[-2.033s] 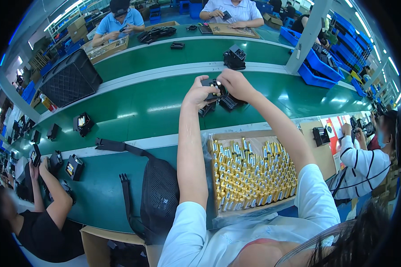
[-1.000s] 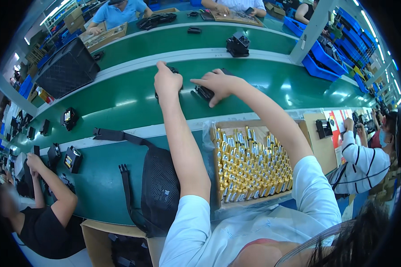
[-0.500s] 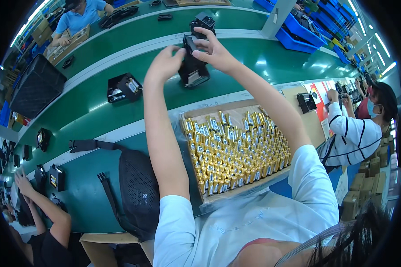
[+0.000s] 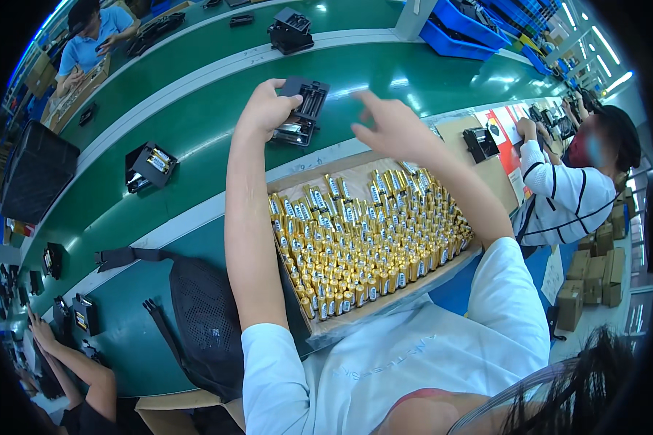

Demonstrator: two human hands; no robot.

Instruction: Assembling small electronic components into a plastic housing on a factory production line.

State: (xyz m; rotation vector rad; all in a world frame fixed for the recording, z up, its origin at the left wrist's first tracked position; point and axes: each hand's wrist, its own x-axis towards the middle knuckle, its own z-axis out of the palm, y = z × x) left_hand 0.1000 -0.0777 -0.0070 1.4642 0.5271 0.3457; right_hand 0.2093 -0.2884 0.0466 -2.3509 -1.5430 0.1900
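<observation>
My left hand (image 4: 270,109) grips a black plastic device by its left side, thumb on top. The open battery compartment (image 4: 313,100) of that device faces up, and its slots look bare. A shiny part shows under it. Off to the right, my right hand (image 4: 392,127) hangs in the air over the bench edge, motion-blurred, its fingers apart and nothing seen in them. Below it sits a shallow cardboard tray (image 4: 384,301) packed with gold batteries (image 4: 370,239), most upright, some leaning at the far side.
On the green bench (image 4: 218,145) rests another black device (image 4: 151,167) with batteries in it; a further one (image 4: 290,30) stands beyond the white divider. A black mesh bag (image 4: 207,312) lies left of the tray. Co-workers sit left, right and across. Blue bins (image 4: 461,32) stand far right.
My right hand has come off the device and moved right, toward the tray. My left hand keeps the device, now tilted with its battery slots showing. The whole view has shifted slightly.
</observation>
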